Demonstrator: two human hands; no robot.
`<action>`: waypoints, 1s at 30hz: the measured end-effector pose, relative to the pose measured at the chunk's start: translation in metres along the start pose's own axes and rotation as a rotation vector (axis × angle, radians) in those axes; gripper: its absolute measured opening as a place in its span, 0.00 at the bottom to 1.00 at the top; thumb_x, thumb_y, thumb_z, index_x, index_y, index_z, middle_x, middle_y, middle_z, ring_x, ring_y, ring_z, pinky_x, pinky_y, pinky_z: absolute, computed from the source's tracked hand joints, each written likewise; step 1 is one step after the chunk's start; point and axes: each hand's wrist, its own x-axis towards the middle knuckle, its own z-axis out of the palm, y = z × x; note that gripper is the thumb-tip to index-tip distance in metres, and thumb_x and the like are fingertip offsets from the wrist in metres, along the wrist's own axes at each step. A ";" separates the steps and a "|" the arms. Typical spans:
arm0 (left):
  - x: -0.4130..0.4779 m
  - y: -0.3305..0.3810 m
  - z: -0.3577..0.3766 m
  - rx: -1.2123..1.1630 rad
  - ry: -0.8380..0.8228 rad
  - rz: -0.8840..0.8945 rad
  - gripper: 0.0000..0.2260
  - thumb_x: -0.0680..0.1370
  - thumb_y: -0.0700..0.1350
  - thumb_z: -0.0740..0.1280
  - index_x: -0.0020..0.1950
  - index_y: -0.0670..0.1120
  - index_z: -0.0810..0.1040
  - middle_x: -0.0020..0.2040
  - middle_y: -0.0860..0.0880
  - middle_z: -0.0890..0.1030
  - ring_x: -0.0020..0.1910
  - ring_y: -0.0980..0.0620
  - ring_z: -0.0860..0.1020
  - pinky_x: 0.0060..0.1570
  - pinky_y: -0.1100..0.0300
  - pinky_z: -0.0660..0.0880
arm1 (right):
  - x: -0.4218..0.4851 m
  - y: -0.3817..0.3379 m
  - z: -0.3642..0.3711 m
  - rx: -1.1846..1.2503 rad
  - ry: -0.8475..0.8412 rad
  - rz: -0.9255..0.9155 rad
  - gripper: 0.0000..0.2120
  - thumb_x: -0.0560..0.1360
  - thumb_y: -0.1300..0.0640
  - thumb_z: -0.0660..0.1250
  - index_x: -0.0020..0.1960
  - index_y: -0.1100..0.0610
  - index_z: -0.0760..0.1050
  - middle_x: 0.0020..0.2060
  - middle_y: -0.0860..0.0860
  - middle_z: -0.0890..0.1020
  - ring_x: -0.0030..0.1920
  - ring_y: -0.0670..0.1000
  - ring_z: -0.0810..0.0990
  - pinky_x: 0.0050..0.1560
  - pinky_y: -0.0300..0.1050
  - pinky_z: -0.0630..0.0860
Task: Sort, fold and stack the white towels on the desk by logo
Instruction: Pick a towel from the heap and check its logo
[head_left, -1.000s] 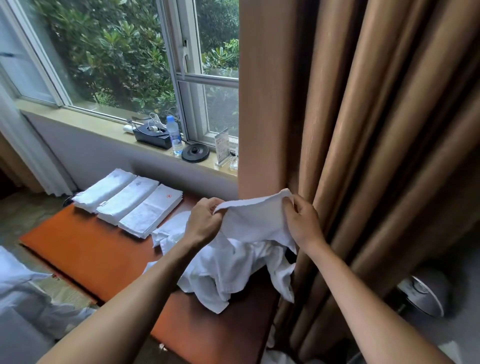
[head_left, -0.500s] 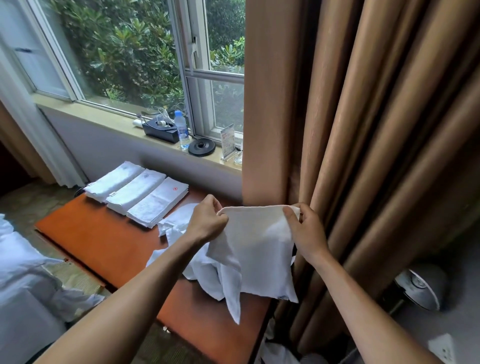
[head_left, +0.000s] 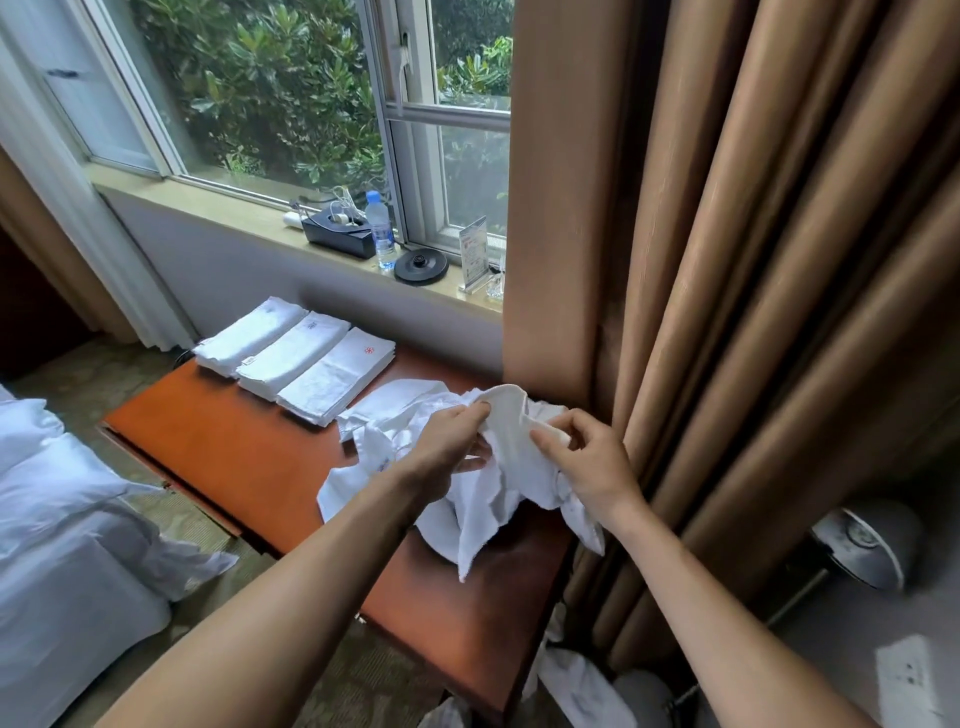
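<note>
A crumpled white towel (head_left: 511, 447) hangs between both hands above the right part of the orange-brown desk (head_left: 249, 457). My left hand (head_left: 449, 449) grips its upper left edge. My right hand (head_left: 584, 457) pinches the upper right edge by the curtain. Under it lies a loose heap of unfolded white towels (head_left: 395, 415). Three folded stacks sit side by side at the desk's far left: the left stack (head_left: 249, 335), the middle stack (head_left: 293, 356) with a dark logo, and the right stack (head_left: 337, 374) with a red logo.
Heavy brown curtains (head_left: 727, 260) hang close on the right. The windowsill holds a black box (head_left: 340, 236), a water bottle (head_left: 378, 228), a round black base (head_left: 421, 265) and a card stand (head_left: 472, 254). A white bed (head_left: 57, 519) lies left; towels (head_left: 576, 686) lie on the floor below.
The towel was held spread flat between both hands; now the hands have come closer and lower, and the towel is bunched and crumpled over the heap.
</note>
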 end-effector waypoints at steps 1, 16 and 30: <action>-0.001 -0.001 0.002 -0.049 -0.011 -0.012 0.09 0.81 0.48 0.64 0.52 0.43 0.79 0.36 0.48 0.84 0.33 0.55 0.82 0.35 0.60 0.79 | -0.004 0.002 0.005 -0.009 -0.029 0.002 0.06 0.77 0.60 0.75 0.42 0.56 0.80 0.36 0.45 0.82 0.37 0.43 0.77 0.42 0.42 0.74; -0.017 -0.032 0.027 -0.205 -0.139 -0.045 0.13 0.80 0.44 0.70 0.61 0.38 0.82 0.58 0.40 0.85 0.60 0.44 0.83 0.63 0.50 0.79 | -0.027 0.022 0.024 0.012 0.027 0.051 0.04 0.80 0.58 0.72 0.50 0.55 0.85 0.43 0.48 0.87 0.47 0.47 0.85 0.54 0.47 0.81; -0.020 -0.035 0.019 -0.080 -0.069 0.098 0.08 0.79 0.39 0.71 0.58 0.45 0.84 0.50 0.40 0.86 0.43 0.51 0.85 0.38 0.57 0.82 | -0.020 0.035 0.014 0.127 -0.020 0.139 0.04 0.77 0.52 0.74 0.46 0.51 0.86 0.35 0.54 0.84 0.33 0.50 0.79 0.37 0.46 0.76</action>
